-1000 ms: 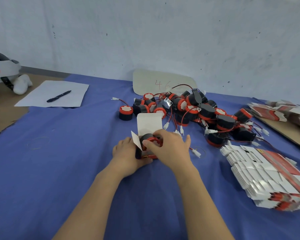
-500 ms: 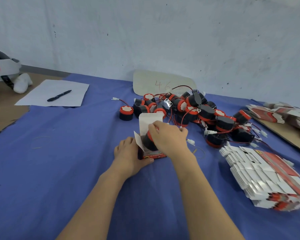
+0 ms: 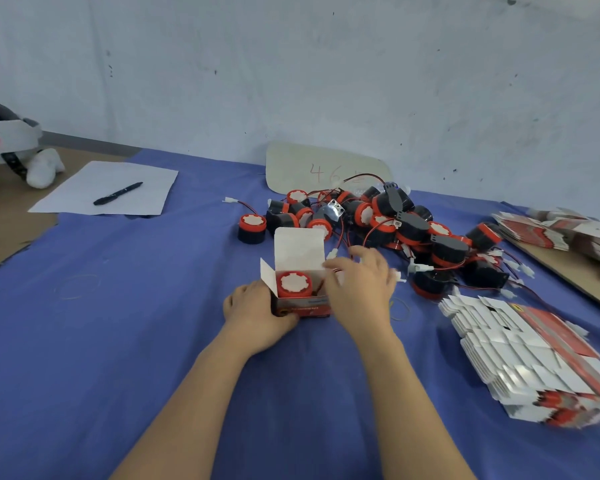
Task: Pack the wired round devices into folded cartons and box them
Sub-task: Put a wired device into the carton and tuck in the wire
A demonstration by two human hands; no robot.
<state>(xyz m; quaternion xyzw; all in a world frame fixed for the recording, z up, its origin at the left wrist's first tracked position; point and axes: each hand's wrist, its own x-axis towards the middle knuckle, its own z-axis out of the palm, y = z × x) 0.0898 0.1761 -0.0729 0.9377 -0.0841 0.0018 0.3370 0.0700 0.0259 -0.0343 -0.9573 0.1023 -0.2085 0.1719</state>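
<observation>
Seated now inside the carton (image 3: 303, 304), the round device (image 3: 293, 284) shows its red-and-white face upward, and the right hand (image 3: 361, 289) has come off it to the carton's right side.

The left hand (image 3: 257, 311) closes its grip round the carton's lower left corner, holding it upright on the blue tabletop (image 3: 118, 341) with the lid flap standing open behind. The right hand is motion-blurred; its fingers (image 3: 340, 263) lie at the carton's right edge near a red wire, and whether its grip holds anything cannot be told. Beyond lies the pile of wired devices (image 3: 395, 230), with a single device (image 3: 252, 228) apart at its left. A stack of flat cartons (image 3: 534, 358) sits to the right, and a pen (image 3: 118, 193) lies on a sheet of paper (image 3: 84, 192) far left.
</observation>
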